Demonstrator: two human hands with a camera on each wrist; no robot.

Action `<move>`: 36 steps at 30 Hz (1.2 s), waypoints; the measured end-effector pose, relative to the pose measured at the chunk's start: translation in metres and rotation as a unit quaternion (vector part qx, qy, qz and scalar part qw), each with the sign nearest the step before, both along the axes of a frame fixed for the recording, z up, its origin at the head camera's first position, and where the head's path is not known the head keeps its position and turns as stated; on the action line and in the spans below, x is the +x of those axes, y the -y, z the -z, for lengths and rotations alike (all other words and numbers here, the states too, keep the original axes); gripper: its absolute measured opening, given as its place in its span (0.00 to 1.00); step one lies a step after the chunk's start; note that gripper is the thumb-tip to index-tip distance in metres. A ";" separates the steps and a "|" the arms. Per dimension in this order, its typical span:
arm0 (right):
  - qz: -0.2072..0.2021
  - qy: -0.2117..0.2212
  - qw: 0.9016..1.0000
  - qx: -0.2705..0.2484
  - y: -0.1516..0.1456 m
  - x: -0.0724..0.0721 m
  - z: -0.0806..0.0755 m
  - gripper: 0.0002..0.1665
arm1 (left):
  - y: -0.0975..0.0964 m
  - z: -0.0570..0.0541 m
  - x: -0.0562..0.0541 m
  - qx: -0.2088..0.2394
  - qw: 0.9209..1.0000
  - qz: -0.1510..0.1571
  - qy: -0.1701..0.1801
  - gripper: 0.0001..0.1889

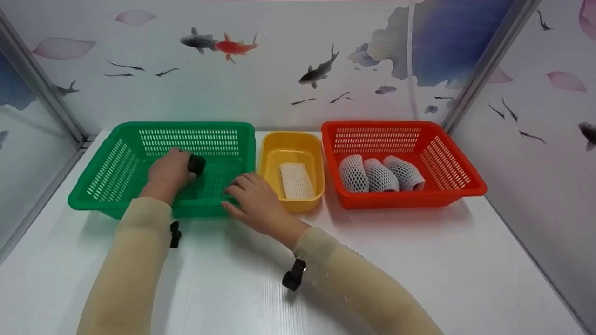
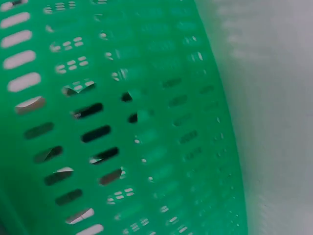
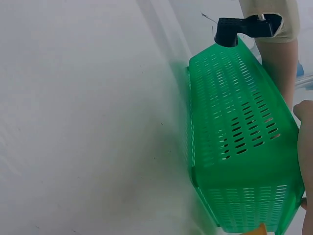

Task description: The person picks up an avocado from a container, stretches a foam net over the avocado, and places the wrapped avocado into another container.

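In the head view my left hand (image 1: 170, 172) reaches into the green basket (image 1: 163, 205) and grips a dark, rounded object (image 1: 197, 165), its far side partly visible past the fingers. What kind of thing it is I cannot tell. My right hand (image 1: 256, 202) is at the basket's front right corner, fingers loosely bent and nothing held. In the right wrist view part of the right hand (image 3: 307, 147) shows at the right edge beside the green basket (image 3: 234, 171). The left wrist view is filled by the slotted basket wall (image 2: 161, 117); the left hand is hidden there.
Between the two larger baskets stands a yellow bin (image 1: 318, 186) with a white foam net sleeve (image 1: 297, 180) inside. A red basket (image 1: 396, 200) at the right holds three net-wrapped items (image 1: 382, 175). A patterned wall panel (image 1: 279, 93) rises behind the white table (image 1: 223, 279).
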State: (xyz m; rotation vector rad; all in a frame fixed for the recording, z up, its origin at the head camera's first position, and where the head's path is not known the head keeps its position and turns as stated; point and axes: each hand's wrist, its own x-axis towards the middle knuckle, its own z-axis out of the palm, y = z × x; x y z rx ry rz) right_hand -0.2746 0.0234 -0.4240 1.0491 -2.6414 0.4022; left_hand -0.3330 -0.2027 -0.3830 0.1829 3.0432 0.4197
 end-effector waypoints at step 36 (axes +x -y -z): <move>0.095 0.044 0.974 -0.201 -0.025 -0.001 -0.021 0.42 | -0.057 -0.029 0.063 0.266 0.955 0.058 -0.115 0.29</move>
